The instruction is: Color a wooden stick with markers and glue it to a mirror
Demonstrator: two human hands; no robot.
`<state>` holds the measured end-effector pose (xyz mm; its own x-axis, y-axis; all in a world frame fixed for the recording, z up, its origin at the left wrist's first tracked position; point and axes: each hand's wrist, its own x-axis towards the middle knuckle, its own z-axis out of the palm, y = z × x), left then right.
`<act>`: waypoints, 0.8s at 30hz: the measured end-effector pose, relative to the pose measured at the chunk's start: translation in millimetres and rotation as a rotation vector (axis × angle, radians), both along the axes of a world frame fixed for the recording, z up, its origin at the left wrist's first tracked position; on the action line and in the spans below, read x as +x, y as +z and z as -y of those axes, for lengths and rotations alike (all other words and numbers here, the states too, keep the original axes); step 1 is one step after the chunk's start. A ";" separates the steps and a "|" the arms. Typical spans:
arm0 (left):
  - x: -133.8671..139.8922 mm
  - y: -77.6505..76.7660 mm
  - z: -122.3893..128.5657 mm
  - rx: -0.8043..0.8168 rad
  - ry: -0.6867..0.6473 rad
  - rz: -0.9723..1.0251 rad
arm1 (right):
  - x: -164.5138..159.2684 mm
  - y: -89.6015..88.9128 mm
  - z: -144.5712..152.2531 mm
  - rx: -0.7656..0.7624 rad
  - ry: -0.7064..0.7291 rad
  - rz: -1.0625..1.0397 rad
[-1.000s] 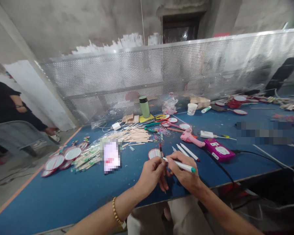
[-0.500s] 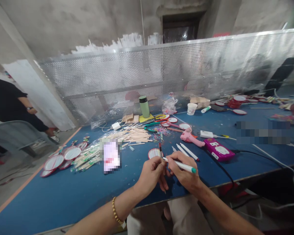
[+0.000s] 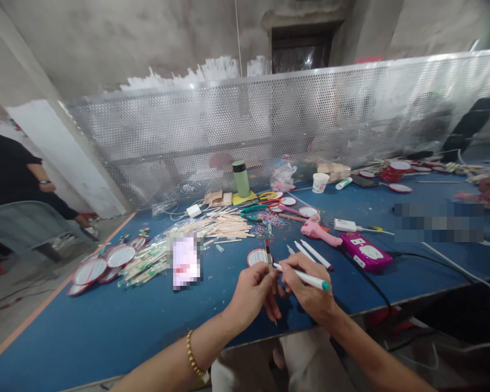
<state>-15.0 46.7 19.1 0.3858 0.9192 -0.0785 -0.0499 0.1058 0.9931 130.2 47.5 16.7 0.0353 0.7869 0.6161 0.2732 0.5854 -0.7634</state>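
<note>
My left hand (image 3: 252,291) pinches a thin wooden stick (image 3: 268,251) whose far end is coloured dark red-brown. The stick's middle is hidden by my fingers. In my right hand (image 3: 309,286) is a white marker (image 3: 304,276) with a green end, held like a pen, its tip at the stick. A round white disc with a red rim (image 3: 255,257) lies on the blue table (image 3: 179,321), just beyond my left hand. Several white marker pens (image 3: 312,251) lie past my right hand.
Wooden sticks (image 3: 231,226) and pliers (image 3: 253,208) lie beyond my hands. A pink glue gun (image 3: 320,231) and a purple power box (image 3: 365,251) are at the right. A green bottle (image 3: 240,179) and a paper cup (image 3: 320,183) stand near the mesh panel (image 3: 179,125). Red-rimmed discs (image 3: 90,270) lie left.
Hardly anything differs. My right hand and the marker have shifted very slightly to the right; my left hand stays on the stick. At the far right, another person's hand has moved a little.
</note>
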 end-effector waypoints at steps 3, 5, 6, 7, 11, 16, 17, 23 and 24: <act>0.5 -0.3 0.0 -0.001 0.003 0.001 | -0.5 -0.5 -0.3 0.011 0.016 -0.009; 0.7 -0.5 -0.1 0.000 0.002 0.000 | -0.7 -1.0 -0.8 0.019 0.020 -0.005; 0.7 -0.5 -0.1 0.001 0.001 -0.001 | -0.7 -1.2 -1.0 0.018 0.017 -0.001; 0.6 -0.4 -0.1 0.003 0.002 -0.002 | -0.6 -1.3 -1.1 0.015 0.013 0.006; 0.4 0.3 0.2 0.004 0.006 0.000 | 0.0 -1.7 -1.1 0.006 -0.005 0.021; 0.5 -0.2 0.1 -0.001 0.008 0.000 | 0.0 -1.6 0.1 0.010 -0.001 -0.010; 0.6 -0.6 0.1 0.001 0.005 -0.003 | -0.1 -1.5 0.3 0.003 0.001 -0.009; 0.7 -1.8 -0.4 0.002 0.003 -0.003 | -0.2 -1.3 0.0 0.002 0.000 0.014; 0.6 -1.5 -0.4 -0.001 0.002 -0.003 | -0.2 -1.4 0.0 0.011 -0.004 0.009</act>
<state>-14.4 47.1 17.6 0.3839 0.9198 -0.0805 -0.0476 0.1067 0.9931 129.9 47.5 15.2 0.0323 0.7799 0.6251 0.2825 0.5928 -0.7542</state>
